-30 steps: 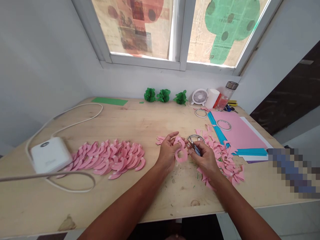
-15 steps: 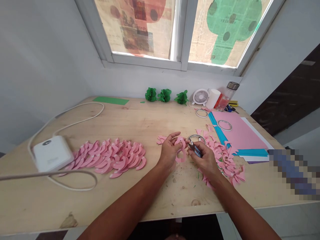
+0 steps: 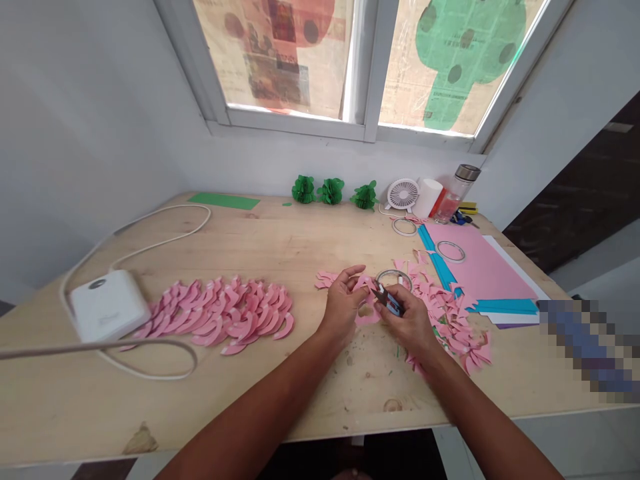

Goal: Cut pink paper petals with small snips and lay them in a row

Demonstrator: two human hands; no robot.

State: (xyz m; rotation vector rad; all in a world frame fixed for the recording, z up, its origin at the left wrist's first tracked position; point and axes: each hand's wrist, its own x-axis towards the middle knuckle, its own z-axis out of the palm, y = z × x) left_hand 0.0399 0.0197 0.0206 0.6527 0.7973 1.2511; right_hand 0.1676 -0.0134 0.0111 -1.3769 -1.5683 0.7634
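Observation:
My left hand [image 3: 345,300] pinches a curved piece of pink paper [image 3: 368,315] above the middle of the wooden table. In my right hand [image 3: 407,317] is a small pair of thread snips [image 3: 391,301] with dark blades and a blue-grey body, its tips at the paper's upper right edge. Pink paper scraps [image 3: 450,310] lie beside and beyond my right hand. Over to the left, curved pink paper pieces [image 3: 245,313] lie in overlapping rows. A roll of tape [image 3: 380,274] rests just behind the snips, partly hidden by my right hand.
A white power bank [image 3: 110,307] with a looping cable sits at the left. Green paper balls [image 3: 331,191], a small fan [image 3: 403,195] and a glass bottle [image 3: 456,193] stand along the wall. Pink sheets [image 3: 480,267] and blue strips [image 3: 505,306] lie at the right.
The pink paper has turned in my left fingers, and the snips' blades have moved slightly left and down onto its edge. The view has shifted slightly.

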